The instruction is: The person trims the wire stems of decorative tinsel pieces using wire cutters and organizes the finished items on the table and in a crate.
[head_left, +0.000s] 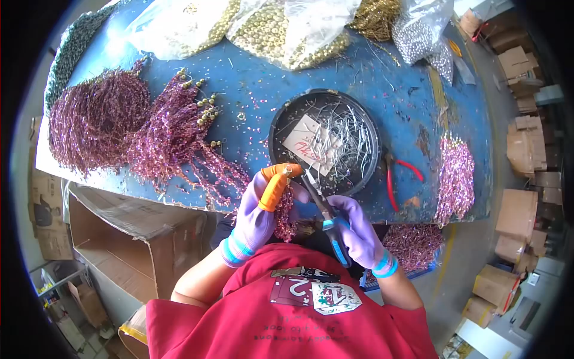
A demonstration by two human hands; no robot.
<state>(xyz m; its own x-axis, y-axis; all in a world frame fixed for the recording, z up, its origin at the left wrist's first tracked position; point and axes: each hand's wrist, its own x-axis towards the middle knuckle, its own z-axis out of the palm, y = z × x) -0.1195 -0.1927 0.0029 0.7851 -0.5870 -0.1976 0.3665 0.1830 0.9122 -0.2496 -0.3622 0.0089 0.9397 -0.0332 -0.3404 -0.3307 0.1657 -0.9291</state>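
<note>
My left hand (254, 206), in a purple glove with orange finger covers, is closed on a pink tinsel strand (287, 221) that hangs below the fingers. A small bead-like piece shows at its pinched fingertips. My right hand (360, 232), also gloved in purple, grips long-nose pliers (326, 210) with blue and black handles. The jaws point up and left, close to the left fingertips. Just beyond both hands sits a round black tray (273, 140) holding many cut silver wires (350, 140) and a piece of card (304, 139) with red writing.
Pink tinsel bundles (98, 116) lie on the left of the blue table (251, 78). Bags of gold beads (269, 33) and silver beads (418, 36) line the far edge. Red-handled pliers (391, 182) and another tinsel bunch (455, 179) lie right. A cardboard box (119, 239) stands below left.
</note>
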